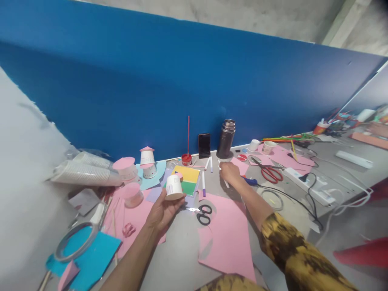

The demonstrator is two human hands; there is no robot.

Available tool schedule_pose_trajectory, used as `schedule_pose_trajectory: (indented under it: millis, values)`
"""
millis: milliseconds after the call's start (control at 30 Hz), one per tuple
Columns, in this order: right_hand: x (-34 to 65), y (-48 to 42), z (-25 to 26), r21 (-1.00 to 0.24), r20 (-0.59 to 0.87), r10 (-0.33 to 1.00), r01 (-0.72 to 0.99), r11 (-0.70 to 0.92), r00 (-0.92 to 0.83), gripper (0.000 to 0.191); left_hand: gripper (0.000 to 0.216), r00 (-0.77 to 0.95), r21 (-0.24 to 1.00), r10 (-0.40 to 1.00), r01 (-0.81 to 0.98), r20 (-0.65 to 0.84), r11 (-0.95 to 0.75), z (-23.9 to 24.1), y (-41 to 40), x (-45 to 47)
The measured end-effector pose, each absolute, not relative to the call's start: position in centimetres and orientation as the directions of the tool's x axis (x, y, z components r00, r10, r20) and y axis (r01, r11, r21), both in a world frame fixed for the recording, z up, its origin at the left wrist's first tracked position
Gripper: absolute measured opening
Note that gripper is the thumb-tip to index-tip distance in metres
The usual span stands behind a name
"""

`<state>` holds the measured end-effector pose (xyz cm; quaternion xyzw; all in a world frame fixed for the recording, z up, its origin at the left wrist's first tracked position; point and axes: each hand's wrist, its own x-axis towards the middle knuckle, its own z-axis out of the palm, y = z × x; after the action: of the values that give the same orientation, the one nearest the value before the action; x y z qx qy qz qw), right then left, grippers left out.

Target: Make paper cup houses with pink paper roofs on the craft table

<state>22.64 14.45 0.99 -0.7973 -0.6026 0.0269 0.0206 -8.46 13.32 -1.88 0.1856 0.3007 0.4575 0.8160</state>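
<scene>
While the left hand (pixel 162 212) holds a small white paper cup (pixel 173 187) above the grey worktop (pixel 182 250), fingers closed round its wide end, the right hand (pixel 230 173) sits farther forward over a slim white marker pen (pixel 226 185). The pen's long axis runs away from the body, beneath the knuckles. Right fingers curled; whether they grip, cannot tell.
</scene>
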Motion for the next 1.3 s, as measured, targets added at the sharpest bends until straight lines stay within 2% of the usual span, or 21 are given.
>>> schedule_pose_trajectory:
  millis: [133,267,467,633,667,700,733,767,833,1000,1067,1167,1300]
  values:
    - [24.6,17.3,1.0,-0.054,-0.036,0.925,0.923,-0.381,0.379,0.038,0.059,0.372,0.574,0.869,-0.652,-0.327,0.495,-1.8,13.3,-8.5]
    - [24.9,18.7,0.2,-0.133,-0.055,0.904,0.894,-0.428,0.425,0.039,0.058,0.375,0.556,0.870,-0.669,-0.320,0.493,-1.5,13.2,-8.6]
    - [26.4,17.8,2.5,-0.375,-0.033,0.900,0.830,-0.413,0.434,0.038,0.059,0.380,0.534,0.864,-0.679,-0.331,0.503,-1.2,13.1,-8.6]
    - [25.7,12.5,3.7,-0.643,0.045,0.951,0.738,-0.206,0.305,0.068,0.060,0.404,0.527,0.849,-0.666,-0.341,0.528,-0.8,12.8,-8.3]
    - [25.4,11.3,3.5,-0.713,0.055,0.959,0.684,-0.157,0.277,0.070,0.060,0.401,0.525,0.845,-0.662,-0.354,0.534,-0.7,12.7,-8.3]
    - [25.2,10.4,3.3,-0.874,0.049,0.973,0.482,-0.067,0.224,0.072,0.059,0.392,0.527,0.843,-0.659,-0.368,0.537,-0.7,12.7,-8.3]
    - [25.3,9.6,3.0,-0.959,0.027,0.983,0.283,-0.027,0.184,0.069,0.059,0.382,0.530,0.840,-0.654,-0.384,0.540,-0.6,12.7,-8.3]
    - [25.7,9.1,2.8,-0.989,0.016,0.987,0.151,-0.009,0.163,0.064,0.059,0.361,0.535,0.843,-0.654,-0.400,0.534,-0.6,12.7,-8.3]
    - [27.6,8.6,2.9,-0.999,0.025,0.985,0.046,0.017,0.172,0.055,0.060,0.328,0.548,0.851,-0.657,-0.411,0.518,-0.6,12.8,-8.3]
    - [37.5,8.8,6.2,-0.989,0.131,0.932,0.116,0.098,0.338,0.057,0.060,0.262,0.535,0.839,-0.670,-0.477,0.514,-0.3,13.1,-8.3]
    - [42.0,9.9,7.9,-0.981,0.158,0.885,0.174,0.089,0.437,0.051,0.060,0.239,0.522,0.825,-0.676,-0.512,0.520,-0.3,13.2,-8.1]
    - [47.8,12.8,9.4,-0.962,0.165,0.770,0.273,-0.012,0.616,0.041,0.062,0.220,0.496,0.797,-0.682,-0.562,0.537,-0.7,13.4,-8.0]
    - [53.1,16.5,8.7,-0.893,0.162,0.576,0.368,-0.261,0.801,0.037,0.069,0.212,0.465,0.759,-0.680,-0.615,0.566,-2.5,14.3,-9.0]
